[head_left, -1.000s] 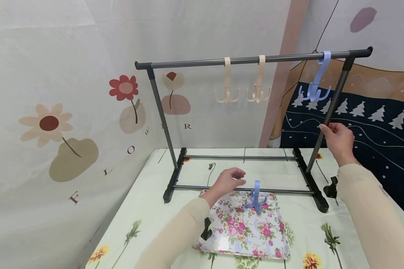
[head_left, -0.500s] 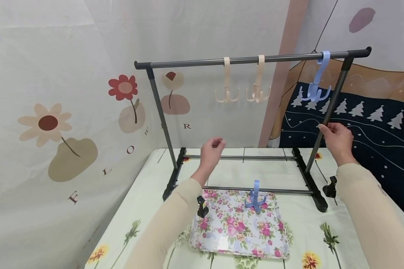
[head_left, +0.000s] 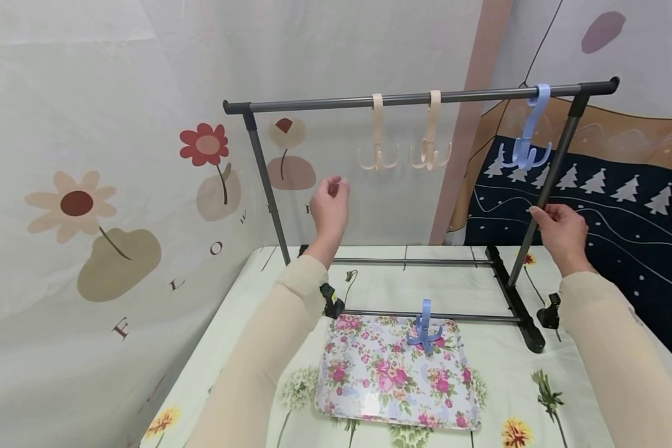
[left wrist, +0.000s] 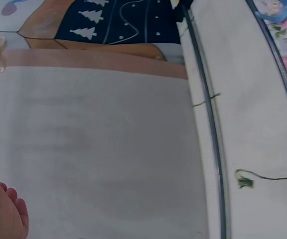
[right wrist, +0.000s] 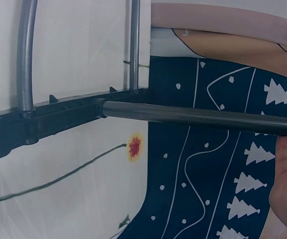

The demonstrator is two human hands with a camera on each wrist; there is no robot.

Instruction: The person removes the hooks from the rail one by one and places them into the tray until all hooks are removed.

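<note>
My left hand (head_left: pixel 330 202) is raised in front of the wall, inside the left part of the black clothes rack (head_left: pixel 325 104). Its fingers are loosely bent and nothing shows in them. In the left wrist view only part of that hand (left wrist: pixel 4 211) appears, at the lower left corner. My right hand (head_left: pixel 562 233) grips the right upright post (head_left: pixel 554 168) of the rack. Two cream hooks (head_left: pixel 378 134) hang near the middle of the top bar. A blue hook (head_left: pixel 529 134) hangs near its right end. Another blue hook (head_left: pixel 424 330) stands on the floral tray (head_left: pixel 392 398).
The rack's lower bars (head_left: pixel 409 262) run just above the flowered tablecloth (head_left: pixel 515 386). Its right black foot (head_left: pixel 515 298) lies close to the table's right side. Printed wall cloth hangs behind, with a dark tree-patterned cloth (head_left: pixel 621 236) at the right.
From just over the tray, my left hand has risen up and to the left, past the rack's lower bars. My right hand stays on the post. The hooks have not moved.
</note>
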